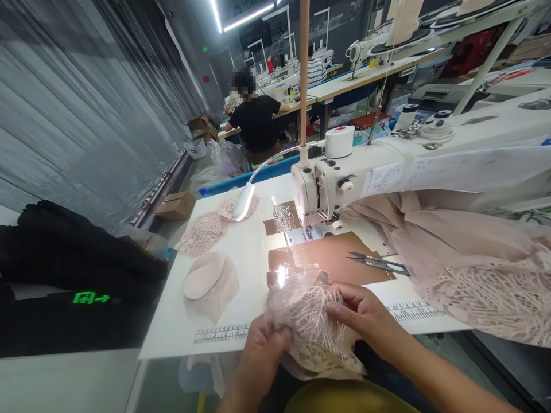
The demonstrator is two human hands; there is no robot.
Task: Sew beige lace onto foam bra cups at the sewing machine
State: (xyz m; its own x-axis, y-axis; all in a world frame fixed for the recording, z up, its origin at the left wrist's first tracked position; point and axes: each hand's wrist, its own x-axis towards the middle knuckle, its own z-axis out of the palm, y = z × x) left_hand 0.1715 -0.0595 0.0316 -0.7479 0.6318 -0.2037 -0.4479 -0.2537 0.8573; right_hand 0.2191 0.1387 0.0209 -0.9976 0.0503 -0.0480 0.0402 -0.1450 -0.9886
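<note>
A beige lace piece (316,315) with a layer of sheer fabric is stretched between my two hands at the front edge of the sewing table. My left hand (267,344) pinches its left side, thumb on top. On the upper right edge, my right hand (359,310) grips it between thumb and fingers. Just beyond lies a brown sheet (327,255) in front of the white sewing machine's head (306,192). Thread snips (379,263) rest on that sheet, right of my hands. The lower part of the lace hangs over the table edge.
Left on the table (172,321) lie a beige cup with sheer fabric (209,281) and lace cups (202,234) under a bent lamp (244,202). More beige lace fabric (486,292) drapes at right. A person in black (257,123) sits at another table beyond.
</note>
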